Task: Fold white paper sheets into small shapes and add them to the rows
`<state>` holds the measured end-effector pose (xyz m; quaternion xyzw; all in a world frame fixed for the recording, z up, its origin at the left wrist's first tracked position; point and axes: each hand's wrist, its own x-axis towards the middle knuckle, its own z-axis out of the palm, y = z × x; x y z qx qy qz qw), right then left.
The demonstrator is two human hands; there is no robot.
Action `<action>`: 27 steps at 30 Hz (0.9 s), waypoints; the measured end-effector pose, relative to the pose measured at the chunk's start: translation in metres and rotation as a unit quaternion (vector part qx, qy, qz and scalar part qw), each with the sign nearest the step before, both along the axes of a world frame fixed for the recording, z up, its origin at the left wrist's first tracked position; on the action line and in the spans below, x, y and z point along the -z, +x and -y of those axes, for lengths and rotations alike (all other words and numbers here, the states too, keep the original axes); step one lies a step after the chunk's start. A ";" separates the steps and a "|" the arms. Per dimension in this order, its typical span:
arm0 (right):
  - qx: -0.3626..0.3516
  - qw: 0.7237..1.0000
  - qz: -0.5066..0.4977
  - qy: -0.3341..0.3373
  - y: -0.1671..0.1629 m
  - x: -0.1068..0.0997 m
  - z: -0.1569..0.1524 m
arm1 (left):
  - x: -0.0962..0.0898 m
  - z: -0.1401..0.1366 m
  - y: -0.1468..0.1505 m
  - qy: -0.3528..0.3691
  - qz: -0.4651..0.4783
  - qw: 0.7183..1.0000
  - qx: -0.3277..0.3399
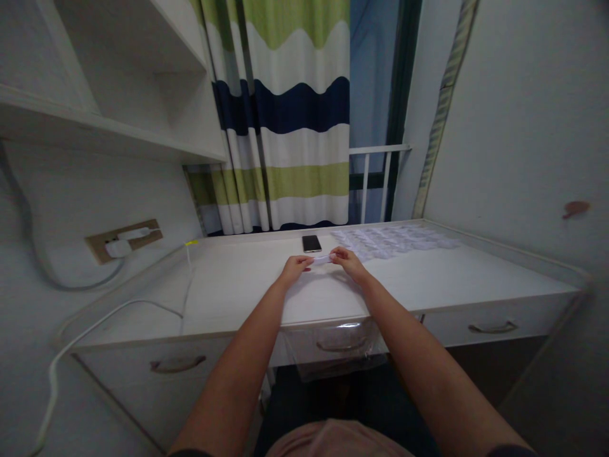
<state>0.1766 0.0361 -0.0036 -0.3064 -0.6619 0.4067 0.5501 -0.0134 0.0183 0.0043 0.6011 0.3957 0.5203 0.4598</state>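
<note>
A thin white strip [322,259], perhaps ribbon or fabric, is stretched level between my two hands just above the desk. My left hand [297,267] pinches its left end, and my right hand [346,259] pinches the other end between thumb and fingers. The strip's exact kind is too small to tell. Close behind and to the right of my right hand lie rows of whitish, crumpled-looking pieces [397,240] on the desktop. A dark-screened phone [311,244] rests flat just beyond my hands.
The white desk [228,285] has drawers in front, with a clear plastic bag [333,349] hanging at the middle one. A white cable [137,302] crosses the desk's left side, near a wall socket [124,241]. A striped curtain [304,105] hangs behind; a shelf [109,139] juts out upper left.
</note>
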 end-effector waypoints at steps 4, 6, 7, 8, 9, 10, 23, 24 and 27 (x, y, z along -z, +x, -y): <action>-0.027 0.999 -0.017 -0.028 -0.004 0.000 0.001 | -0.002 0.005 0.003 -0.005 -0.001 1.000 0.030; -0.033 0.999 -0.013 -0.030 -0.005 -0.001 0.002 | -0.002 0.008 0.005 -0.015 -0.007 0.999 0.046; -0.034 0.999 -0.009 -0.029 -0.006 -0.001 0.003 | -0.002 0.009 0.006 -0.018 -0.013 0.998 0.052; -0.033 0.999 -0.007 -0.027 -0.007 -0.001 0.004 | -0.002 0.010 0.006 -0.020 -0.019 0.998 0.056; -0.030 0.999 -0.005 -0.025 -0.007 -0.002 0.004 | -0.002 0.010 0.007 -0.018 -0.024 0.998 0.056; -0.026 0.999 -0.004 -0.023 -0.008 -0.002 0.005 | -0.002 0.010 0.008 -0.014 -0.027 0.998 0.054; -0.016 0.997 0.001 -0.081 -0.010 -0.004 0.010 | 0.001 0.004 0.010 0.013 -0.054 0.998 0.033; -0.015 0.997 0.008 -0.079 -0.010 -0.004 0.010 | 0.001 0.005 0.010 0.010 -0.051 0.998 0.034; -0.004 0.998 0.007 -0.066 -0.009 -0.005 0.009 | 0.000 0.008 0.010 -0.011 -0.028 0.999 0.037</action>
